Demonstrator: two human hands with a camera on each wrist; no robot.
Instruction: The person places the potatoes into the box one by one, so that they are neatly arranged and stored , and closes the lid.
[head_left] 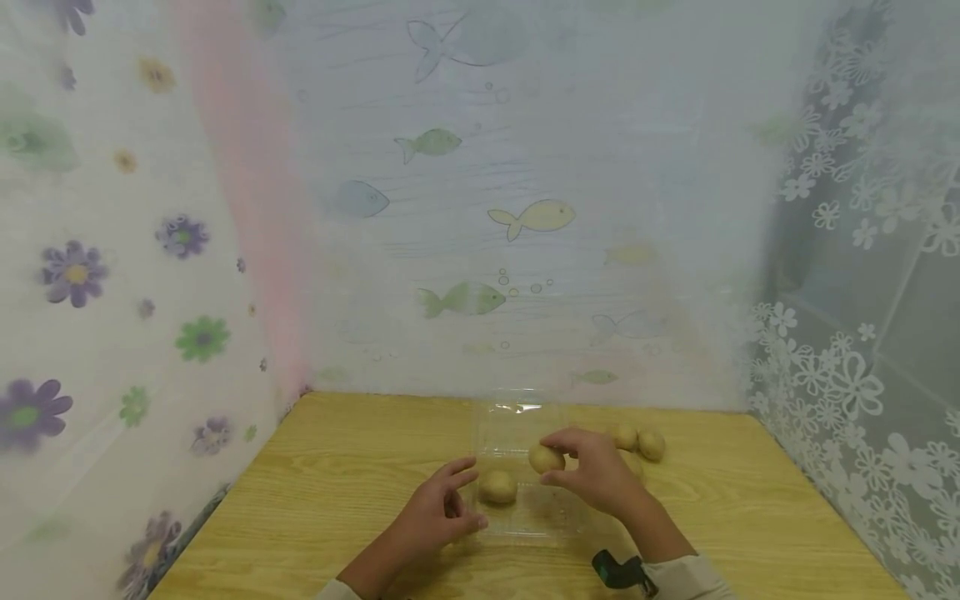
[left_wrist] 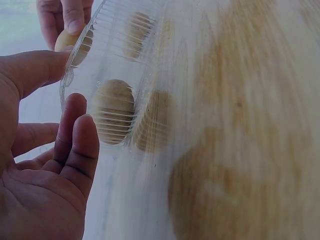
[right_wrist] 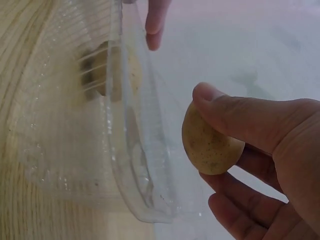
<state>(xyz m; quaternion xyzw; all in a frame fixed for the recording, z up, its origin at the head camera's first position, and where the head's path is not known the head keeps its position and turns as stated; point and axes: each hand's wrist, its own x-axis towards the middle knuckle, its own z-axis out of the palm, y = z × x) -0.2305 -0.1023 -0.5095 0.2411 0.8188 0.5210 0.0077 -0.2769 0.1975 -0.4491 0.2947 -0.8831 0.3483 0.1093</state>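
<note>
A clear plastic clamshell box (head_left: 540,521) lies on the table with its lid (head_left: 517,429) folded back, away from me. One potato (head_left: 497,487) sits in its left part; the ribbed wall blurs it in the left wrist view. My right hand (head_left: 600,475) pinches another potato (right_wrist: 211,142) between thumb and fingers, just above the box's right side. At the box's left edge is my left hand (head_left: 438,504), fingers loosely spread. In the left wrist view, a fingertip of that hand meets the box's rim (left_wrist: 64,85); it grips nothing.
Several more potatoes (head_left: 651,444) lie together on the table right of the box, partly hidden by my right hand. A black strap-like device (head_left: 618,571) is by my right wrist. Patterned curtains (head_left: 525,250) stand around the wooden table (head_left: 337,467) on three sides.
</note>
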